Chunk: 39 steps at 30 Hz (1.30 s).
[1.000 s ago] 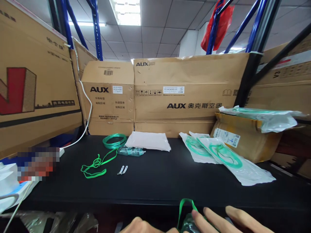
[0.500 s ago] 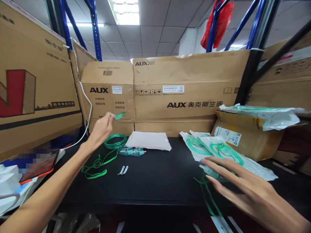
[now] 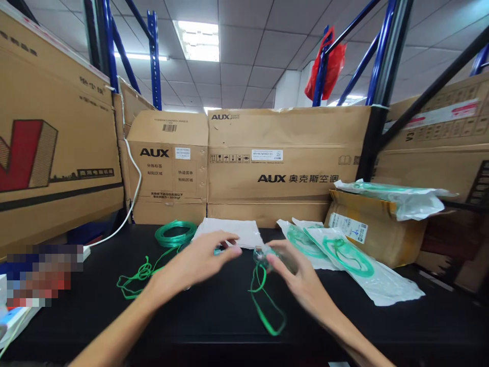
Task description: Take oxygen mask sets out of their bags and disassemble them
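My right hand (image 3: 296,275) is closed around a clear green-tinted mask (image 3: 263,253) over the middle of the black table (image 3: 214,311). A green elastic strap (image 3: 267,306) dangles from the mask in a loop. My left hand (image 3: 198,257) is just left of it, fingers pinched on a small green piece at their tips, close to the mask. Behind my left hand lie a coil of green tubing (image 3: 175,233), a tangled green strap (image 3: 139,278) and a flat white plastic bag (image 3: 233,230).
Sealed bags with green mask kits (image 3: 344,255) lie at the right of the table, beside an open cardboard box (image 3: 376,229) topped by another bag. AUX cartons (image 3: 282,163) wall the back. A white cable (image 3: 133,188) hangs at left; blue rack posts rise behind.
Both hands came together at the table's middle. My left hand drew back from the far left with the small green piece; my right hand moved left, carrying the mask and strap.
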Each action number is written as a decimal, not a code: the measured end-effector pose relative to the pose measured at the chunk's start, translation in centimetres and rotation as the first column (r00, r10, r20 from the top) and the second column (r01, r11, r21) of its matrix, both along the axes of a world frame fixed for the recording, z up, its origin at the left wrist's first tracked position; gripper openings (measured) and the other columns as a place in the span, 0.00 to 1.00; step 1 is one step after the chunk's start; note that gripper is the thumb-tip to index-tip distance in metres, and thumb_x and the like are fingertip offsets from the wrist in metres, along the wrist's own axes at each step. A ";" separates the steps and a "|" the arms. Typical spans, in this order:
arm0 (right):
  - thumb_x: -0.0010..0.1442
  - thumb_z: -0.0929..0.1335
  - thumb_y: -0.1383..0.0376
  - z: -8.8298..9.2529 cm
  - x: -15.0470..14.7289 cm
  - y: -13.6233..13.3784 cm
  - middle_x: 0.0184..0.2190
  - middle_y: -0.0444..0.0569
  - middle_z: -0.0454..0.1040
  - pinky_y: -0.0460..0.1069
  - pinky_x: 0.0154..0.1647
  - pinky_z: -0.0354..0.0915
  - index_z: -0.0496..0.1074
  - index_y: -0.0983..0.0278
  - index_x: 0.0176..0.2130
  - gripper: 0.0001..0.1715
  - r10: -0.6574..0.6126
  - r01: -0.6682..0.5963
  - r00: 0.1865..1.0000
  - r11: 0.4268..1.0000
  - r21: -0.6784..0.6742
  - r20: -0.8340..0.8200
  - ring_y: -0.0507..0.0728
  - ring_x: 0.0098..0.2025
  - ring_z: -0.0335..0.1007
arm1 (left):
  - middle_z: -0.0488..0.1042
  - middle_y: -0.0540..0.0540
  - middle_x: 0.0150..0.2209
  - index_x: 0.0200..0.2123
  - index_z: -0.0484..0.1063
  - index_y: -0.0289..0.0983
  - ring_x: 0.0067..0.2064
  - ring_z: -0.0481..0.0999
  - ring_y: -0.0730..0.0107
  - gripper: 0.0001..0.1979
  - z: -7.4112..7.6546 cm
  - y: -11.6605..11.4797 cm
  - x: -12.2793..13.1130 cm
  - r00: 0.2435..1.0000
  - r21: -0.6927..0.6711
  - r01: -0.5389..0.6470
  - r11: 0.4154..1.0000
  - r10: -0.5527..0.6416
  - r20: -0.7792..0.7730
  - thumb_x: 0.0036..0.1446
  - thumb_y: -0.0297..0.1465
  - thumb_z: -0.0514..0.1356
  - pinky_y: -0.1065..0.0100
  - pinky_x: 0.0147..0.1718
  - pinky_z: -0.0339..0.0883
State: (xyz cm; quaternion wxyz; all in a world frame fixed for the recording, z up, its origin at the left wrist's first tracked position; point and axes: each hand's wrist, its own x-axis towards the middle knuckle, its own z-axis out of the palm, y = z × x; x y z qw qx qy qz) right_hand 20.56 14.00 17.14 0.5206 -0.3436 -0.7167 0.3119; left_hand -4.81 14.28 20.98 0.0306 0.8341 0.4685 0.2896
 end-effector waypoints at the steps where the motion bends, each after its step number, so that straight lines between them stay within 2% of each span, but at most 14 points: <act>1: 0.67 0.68 0.50 -0.1 -0.6 0.5 0.45 0.48 0.80 0.53 0.47 0.72 0.74 0.58 0.46 0.16 0.005 -0.005 0.999 1.000 -0.013 -0.049 0.61 0.47 0.77 | 0.78 0.51 0.55 0.58 0.73 0.47 0.54 0.76 0.64 0.20 -0.1 -0.7 1.6 0.995 -0.063 0.077 0.995 -0.073 0.064 0.68 0.48 0.57 0.68 0.54 0.66; 2: 0.69 0.65 0.49 -0.3 -1.0 0.8 0.46 0.49 0.80 0.53 0.48 0.71 0.73 0.58 0.48 0.18 0.007 -0.008 0.997 1.000 -0.016 -0.082 0.61 0.49 0.77 | 0.79 0.51 0.53 0.57 0.74 0.46 0.52 0.77 0.63 0.21 -0.4 -1.3 2.9 0.990 -0.101 0.103 0.990 -0.092 0.106 0.66 0.47 0.59 0.67 0.52 0.67; 5: 0.71 0.62 0.47 -1.1 -1.5 1.2 0.50 0.51 0.79 0.55 0.53 0.70 0.73 0.59 0.51 0.23 0.024 -0.032 0.988 0.998 -0.049 -0.155 0.62 0.52 0.76 | 0.80 0.49 0.42 0.47 0.78 0.42 0.46 0.76 0.60 0.14 -1.3 -1.6 5.5 0.983 -0.152 0.072 0.986 -0.044 0.180 0.65 0.43 0.62 0.64 0.46 0.66; 7: 0.70 0.63 0.47 -1.8 -1.3 1.0 0.51 0.51 0.80 0.56 0.55 0.70 0.74 0.59 0.52 0.24 0.030 -0.044 0.985 0.996 -0.079 -0.168 0.62 0.52 0.76 | 0.79 0.50 0.39 0.41 0.78 0.41 0.44 0.75 0.60 0.10 -2.0 -1.4 6.3 0.977 -0.169 0.052 0.984 -0.014 0.215 0.65 0.41 0.64 0.65 0.44 0.64; 9: 0.68 0.67 0.48 -2.6 -0.8 0.8 0.50 0.51 0.80 0.55 0.57 0.68 0.76 0.59 0.52 0.22 0.044 -0.063 0.985 0.992 -0.113 -0.164 0.63 0.53 0.76 | 0.78 0.51 0.38 0.39 0.78 0.41 0.42 0.74 0.62 0.07 -2.6 -1.1 6.6 0.967 -0.183 0.066 0.981 -0.018 0.254 0.63 0.38 0.65 0.67 0.43 0.63; 12: 0.60 0.74 0.49 -3.8 0.0 0.5 0.48 0.50 0.82 0.54 0.54 0.70 0.78 0.58 0.50 0.23 0.085 -0.111 0.984 0.980 -0.165 -0.157 0.64 0.52 0.77 | 0.77 0.54 0.37 0.40 0.79 0.43 0.41 0.73 0.67 0.05 -3.4 -1.1 6.4 0.955 -0.194 0.158 0.968 -0.100 0.281 0.62 0.35 0.67 0.70 0.41 0.61; 14: 0.58 0.75 0.49 -4.5 0.5 0.4 0.47 0.51 0.82 0.53 0.53 0.70 0.77 0.58 0.49 0.25 0.087 -0.121 0.982 0.972 -0.203 -0.168 0.63 0.51 0.77 | 0.77 0.55 0.37 0.41 0.79 0.44 0.41 0.73 0.68 0.05 -3.8 -1.1 5.9 0.944 -0.219 0.233 0.947 -0.166 0.285 0.61 0.34 0.68 0.71 0.41 0.61; 18: 0.56 0.76 0.47 -5.2 1.7 0.2 0.50 0.51 0.80 0.54 0.56 0.68 0.75 0.56 0.53 0.29 0.062 -0.118 0.976 0.955 -0.271 -0.206 0.63 0.54 0.76 | 0.79 0.56 0.37 0.41 0.81 0.47 0.43 0.74 0.69 0.04 -4.2 -0.9 4.5 0.934 -0.266 0.275 0.924 -0.192 0.300 0.62 0.34 0.67 0.72 0.43 0.61; 23: 0.55 0.77 0.48 -4.7 2.1 -0.5 0.50 0.52 0.78 0.55 0.55 0.69 0.78 0.57 0.50 0.27 0.077 -0.112 0.987 0.959 -0.259 -0.141 0.64 0.55 0.73 | 0.80 0.54 0.35 0.38 0.80 0.44 0.39 0.75 0.68 0.06 -3.9 -0.7 3.5 0.947 -0.319 0.230 0.919 -0.137 0.289 0.64 0.37 0.64 0.70 0.37 0.61; 26: 0.54 0.77 0.50 -4.2 1.9 -0.9 0.46 0.49 0.78 0.53 0.51 0.71 0.80 0.57 0.47 0.24 0.062 -0.091 0.989 0.969 -0.230 -0.133 0.63 0.50 0.74 | 0.80 0.54 0.38 0.43 0.80 0.48 0.44 0.75 0.64 0.09 -4.1 -0.8 3.8 0.956 -0.319 0.181 0.931 -0.090 0.278 0.64 0.42 0.63 0.69 0.40 0.62; 29: 0.52 0.79 0.54 -4.0 1.6 -1.2 0.44 0.48 0.79 0.54 0.53 0.71 0.81 0.57 0.45 0.22 0.057 -0.096 0.986 0.964 -0.249 -0.159 0.63 0.49 0.76 | 0.80 0.53 0.39 0.43 0.81 0.49 0.46 0.75 0.62 0.11 -4.6 -1.0 4.5 0.966 -0.294 0.138 0.946 -0.063 0.251 0.63 0.45 0.64 0.68 0.43 0.62; 35: 0.50 0.79 0.61 -4.0 1.2 -1.4 0.45 0.47 0.82 0.55 0.56 0.70 0.82 0.57 0.44 0.20 0.014 -0.051 0.992 0.955 -0.293 -0.127 0.64 0.52 0.77 | 0.79 0.51 0.36 0.38 0.80 0.45 0.42 0.75 0.62 0.10 -5.2 -0.9 5.1 0.988 -0.258 0.095 0.961 -0.059 0.143 0.66 0.40 0.60 0.66 0.39 0.61; 39: 0.53 0.77 0.59 -4.3 1.2 -1.2 0.48 0.47 0.83 0.55 0.55 0.72 0.80 0.56 0.47 0.20 -0.090 0.051 0.987 0.961 -0.272 -0.134 0.65 0.54 0.77 | 0.79 0.50 0.37 0.37 0.79 0.43 0.44 0.74 0.60 0.10 -5.3 -0.2 3.7 0.995 -0.218 0.057 0.974 -0.039 0.087 0.68 0.38 0.59 0.65 0.42 0.60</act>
